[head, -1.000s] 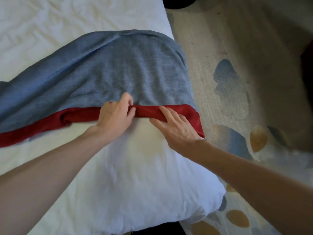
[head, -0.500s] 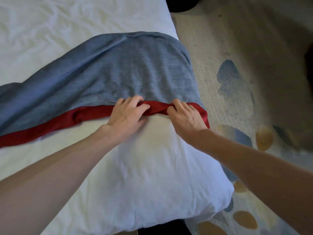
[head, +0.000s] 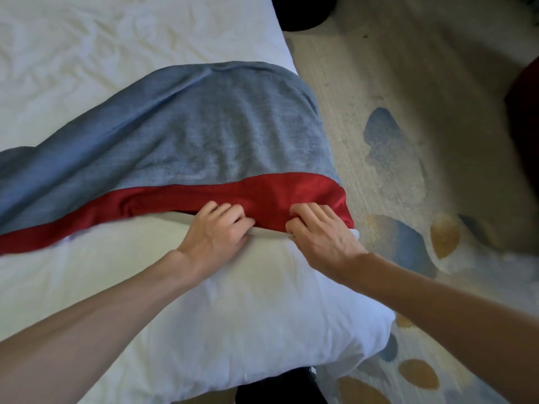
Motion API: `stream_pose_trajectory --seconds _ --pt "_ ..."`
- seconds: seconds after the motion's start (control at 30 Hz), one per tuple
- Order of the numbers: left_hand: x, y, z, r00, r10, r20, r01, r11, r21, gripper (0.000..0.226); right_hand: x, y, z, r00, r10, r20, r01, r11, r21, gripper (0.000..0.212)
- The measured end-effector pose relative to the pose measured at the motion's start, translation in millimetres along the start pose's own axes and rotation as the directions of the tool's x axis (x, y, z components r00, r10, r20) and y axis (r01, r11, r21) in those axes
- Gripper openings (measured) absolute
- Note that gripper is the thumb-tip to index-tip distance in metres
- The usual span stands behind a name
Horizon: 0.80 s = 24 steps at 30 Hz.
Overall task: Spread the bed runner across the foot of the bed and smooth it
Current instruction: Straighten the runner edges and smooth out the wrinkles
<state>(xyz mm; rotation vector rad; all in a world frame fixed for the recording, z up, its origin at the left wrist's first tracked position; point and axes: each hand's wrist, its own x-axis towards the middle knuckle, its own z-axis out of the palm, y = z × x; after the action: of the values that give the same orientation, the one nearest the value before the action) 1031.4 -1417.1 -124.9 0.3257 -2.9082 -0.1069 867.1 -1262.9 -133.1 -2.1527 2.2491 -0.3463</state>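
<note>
Nearest, at 6 o'clock, white duvet [head: 233, 322]. Just beyond, at centre, left hand [head: 215, 234] and right hand [head: 323, 237] side by side, fingers of both curled on the red border [head: 271, 191] of the bed runner [head: 210, 135]. Farther, 12 to 9 o'clock, its blue-grey cloth rumpled across the duvet; patterned carpet [head: 408, 158] at 3 o'clock.

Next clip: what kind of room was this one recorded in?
Most likely a bedroom, possibly a hotel room. A bed with white linen fills the view, a blue bed runner with a red border lies across it, and a patterned carpet covers the floor beside it.
</note>
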Motion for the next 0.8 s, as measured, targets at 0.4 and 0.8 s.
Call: stream_pose_trajectory --seconds 0.4,0.8 --pt "-27 5 -5 0.998 -0.048 0.028 0.052 0.983 -0.176 0.012 -8 -14 -2 0.999 -0.018 0.044 0.019 0.999 -0.03 0.036" --pt "-69 -9 3 0.994 -0.098 0.054 0.098 0.995 -0.003 0.023 -13 -25 -1 0.982 0.006 0.188 0.003 0.999 -0.049 0.035"
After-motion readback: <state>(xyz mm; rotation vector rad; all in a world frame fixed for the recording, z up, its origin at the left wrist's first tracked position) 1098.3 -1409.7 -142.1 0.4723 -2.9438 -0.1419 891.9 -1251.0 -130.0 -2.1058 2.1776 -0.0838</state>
